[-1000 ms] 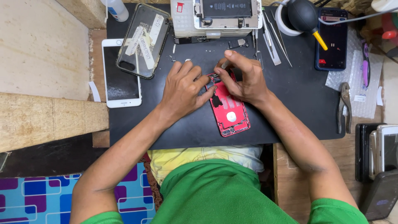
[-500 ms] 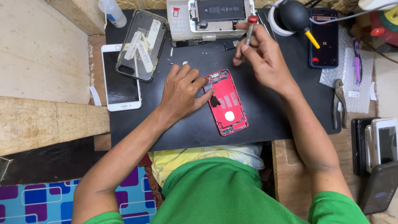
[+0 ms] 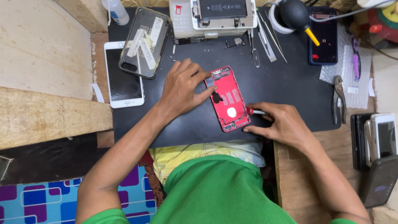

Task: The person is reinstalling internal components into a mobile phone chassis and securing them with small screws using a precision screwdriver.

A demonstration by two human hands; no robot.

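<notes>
Red phone housing (image 3: 228, 98) lies open and face-up mid-way on the black work mat (image 3: 286, 89), its shell holding small parts too fine to identify. Left hand (image 3: 182, 85) presses fingertips on its top edge; right hand (image 3: 282, 123) pinches a red-tipped screwdriver (image 3: 256, 111), mostly hidden, at its right side. Tweezers (image 3: 271, 35), a dust blower (image 3: 296, 14) and a white phone (image 3: 123, 79) lie around.

A black rectangular work mat (image 3: 290, 83) is laid over a worn wooden bench top (image 3: 306, 174), which is left bare along the right edge. On the left, pale rough wooden boards (image 3: 41, 54) are stacked in steps (pretty raw, chipboard-looking stuff). Lower left, a floor covering patterned with blue and purple rounded squares (image 3: 37, 199) is seen beside a dark shadowed strip. Everything is lit evenly from above, no harsh shadows.
</notes>
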